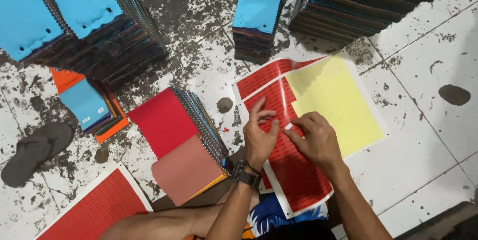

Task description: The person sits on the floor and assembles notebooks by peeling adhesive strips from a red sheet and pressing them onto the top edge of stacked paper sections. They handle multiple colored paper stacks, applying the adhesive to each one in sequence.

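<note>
A red sticker sheet [294, 170] lies on the tiled floor in front of me, its right part peeled down to yellow backing [333, 100]. My left hand [260, 133], with a dark watch at the wrist, rests fingers-down on the red sheet. My right hand [314, 138] is beside it, fingertips pinching at a small white label on the sheet between the two hands. A fanned stack of fabric swatches [181, 143], red and dusty pink on top, lies just left of my left hand.
Tall swatch stacks with blue tops stand at the far left [74, 16], far centre [256, 13] and far right [358, 1]. A small swatch pile [89, 105] and a dark sandal [35, 150] lie left. Another red sheet [94, 210] sits at bottom left.
</note>
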